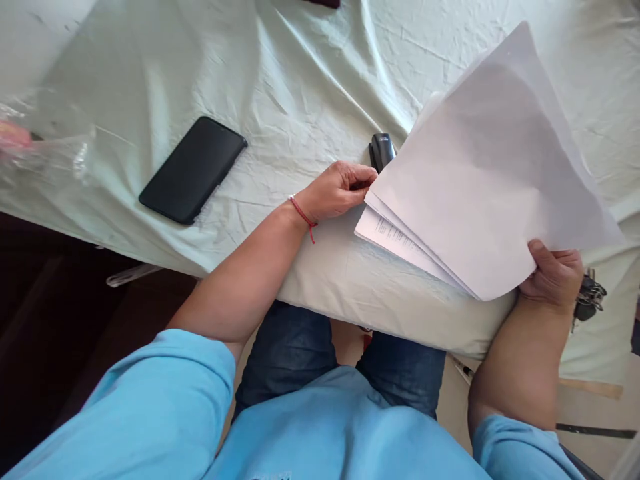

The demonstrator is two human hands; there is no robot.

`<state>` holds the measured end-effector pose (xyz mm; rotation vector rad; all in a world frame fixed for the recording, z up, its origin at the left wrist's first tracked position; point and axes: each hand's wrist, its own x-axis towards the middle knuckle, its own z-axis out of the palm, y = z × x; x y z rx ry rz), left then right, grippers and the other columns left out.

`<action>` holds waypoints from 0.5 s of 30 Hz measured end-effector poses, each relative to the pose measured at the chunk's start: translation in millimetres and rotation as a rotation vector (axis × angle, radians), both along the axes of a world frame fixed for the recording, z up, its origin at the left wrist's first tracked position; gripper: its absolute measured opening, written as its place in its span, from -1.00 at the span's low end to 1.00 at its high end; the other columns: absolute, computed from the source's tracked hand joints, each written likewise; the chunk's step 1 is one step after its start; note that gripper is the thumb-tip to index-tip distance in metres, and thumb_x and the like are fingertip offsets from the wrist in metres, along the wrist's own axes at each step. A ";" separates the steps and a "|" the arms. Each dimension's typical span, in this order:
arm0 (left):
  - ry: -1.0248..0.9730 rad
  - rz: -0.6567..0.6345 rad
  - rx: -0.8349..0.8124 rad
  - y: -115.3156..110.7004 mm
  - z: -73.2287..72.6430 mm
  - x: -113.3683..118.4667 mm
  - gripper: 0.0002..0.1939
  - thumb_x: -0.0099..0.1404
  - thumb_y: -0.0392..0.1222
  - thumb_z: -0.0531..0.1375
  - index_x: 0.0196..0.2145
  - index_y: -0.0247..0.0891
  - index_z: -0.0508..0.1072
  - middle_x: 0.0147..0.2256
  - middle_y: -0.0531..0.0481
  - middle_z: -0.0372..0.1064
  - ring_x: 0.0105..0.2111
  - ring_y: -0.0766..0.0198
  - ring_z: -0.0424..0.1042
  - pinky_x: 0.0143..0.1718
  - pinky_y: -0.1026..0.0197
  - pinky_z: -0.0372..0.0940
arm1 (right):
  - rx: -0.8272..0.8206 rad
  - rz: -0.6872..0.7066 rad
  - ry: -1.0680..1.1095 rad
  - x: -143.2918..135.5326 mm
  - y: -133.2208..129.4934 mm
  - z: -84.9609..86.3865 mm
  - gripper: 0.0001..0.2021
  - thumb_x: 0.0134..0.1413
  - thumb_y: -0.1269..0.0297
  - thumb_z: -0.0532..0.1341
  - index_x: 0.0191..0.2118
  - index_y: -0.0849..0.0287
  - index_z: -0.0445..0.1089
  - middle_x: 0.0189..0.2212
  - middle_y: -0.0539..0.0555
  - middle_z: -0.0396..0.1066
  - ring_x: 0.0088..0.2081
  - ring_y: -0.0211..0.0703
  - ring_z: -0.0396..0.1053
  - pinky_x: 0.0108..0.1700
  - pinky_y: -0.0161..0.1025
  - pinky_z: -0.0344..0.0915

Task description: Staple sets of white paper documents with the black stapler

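Observation:
Several sheets of white paper point(475, 167) are held above the cloth, their blank side up; printed lines show on a lower sheet at the left edge. My right hand point(553, 273) is closed on their lower right edge, with the thumb on top. At the left corner, the fingers of my left hand point(345, 190) are pinched together on the paper; the fingertips are partly hidden. Just beyond that hand lies a black stapler point(383, 152), partly covered by the sheets.
A black phone point(194, 170) lies left on the pale green cloth point(300, 87). Clear plastic wrapping point(55, 143) with something red in it sits at the far left. A bunch of keys point(590, 297) lies beside my right wrist. The table's front edge runs above my lap.

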<state>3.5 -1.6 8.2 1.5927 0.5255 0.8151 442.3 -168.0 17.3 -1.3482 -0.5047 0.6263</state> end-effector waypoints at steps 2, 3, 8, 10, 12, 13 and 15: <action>-0.013 0.005 0.006 -0.2 0.6 0.9 -0.44 0.50 0.31 0.57 -0.30 -0.26 0.66 -0.33 0.03 0.50 -0.30 0.34 0.39 -0.24 0.22 0.35 | 0.038 0.009 -0.021 -5.2 1.1 1.8 -0.44 -0.63 0.35 0.74 -0.36 0.06 0.55 -0.16 0.06 0.78 -0.25 -0.04 0.68 -0.30 -0.13 0.74; -0.016 0.010 0.009 -0.3 0.6 1.4 -0.43 0.50 0.33 0.57 -0.31 -0.26 0.66 -0.33 0.03 0.49 -0.30 0.34 0.37 -0.24 0.22 0.35 | 0.038 0.015 -0.029 -7.9 2.4 2.6 -0.44 -0.63 0.34 0.74 -0.35 0.06 0.55 -0.08 0.09 0.79 -0.18 0.00 0.72 -0.24 -0.11 0.77; 0.009 0.057 0.025 -0.2 -2.1 2.6 -0.39 0.51 0.41 0.54 -0.27 -0.26 0.68 -0.30 0.00 0.53 -0.29 0.33 0.39 -0.23 0.22 0.36 | 0.074 0.016 -0.022 -16.2 14.8 3.5 -0.53 -0.35 0.39 0.70 -0.22 0.07 0.64 0.12 0.06 0.76 0.10 -0.07 0.71 0.02 -0.20 0.76; 0.036 0.081 0.021 -0.1 -3.6 2.3 -0.38 0.50 0.42 0.53 -0.26 -0.26 0.67 -0.30 0.00 0.54 -0.29 0.31 0.40 -0.24 0.21 0.35 | 0.051 -0.049 -0.049 -15.9 18.9 1.7 -0.67 -0.15 0.35 0.68 -0.24 0.09 0.65 -0.15 -0.03 0.70 -0.17 -0.25 0.61 -0.23 -0.38 0.63; 0.053 0.106 0.013 0.3 -4.5 1.5 -0.41 0.51 0.38 0.53 -0.26 -0.25 0.66 -0.33 0.01 0.51 -0.31 0.31 0.39 -0.26 0.21 0.32 | -0.050 -0.091 -0.094 -14.5 20.9 -0.5 -0.74 -0.03 0.28 0.68 -0.35 0.10 0.61 -0.49 -0.14 0.40 -0.50 -0.35 0.26 -0.57 -0.48 0.22; 0.061 0.117 0.009 0.4 -4.5 1.1 -0.44 0.52 0.35 0.53 -0.27 -0.25 0.65 -0.34 0.02 0.49 -0.32 0.31 0.37 -0.27 0.20 0.30 | -0.110 -0.083 -0.113 -14.2 21.2 -1.4 -0.71 -0.01 0.24 0.69 -0.39 0.10 0.57 -0.58 -0.18 0.25 -0.57 -0.36 0.08 -0.65 -0.46 0.03; 0.081 0.129 0.007 0.6 -3.4 0.2 -0.50 0.52 0.26 0.53 -0.30 -0.24 0.62 -0.38 0.04 0.45 -0.35 0.31 0.33 -0.30 0.20 0.25 | -0.170 -0.057 -0.134 -14.7 21.2 -2.5 -0.64 -0.03 0.19 0.73 -0.41 0.11 0.54 -0.60 -0.18 0.20 -0.58 -0.36 0.05 -0.65 -0.43 0.03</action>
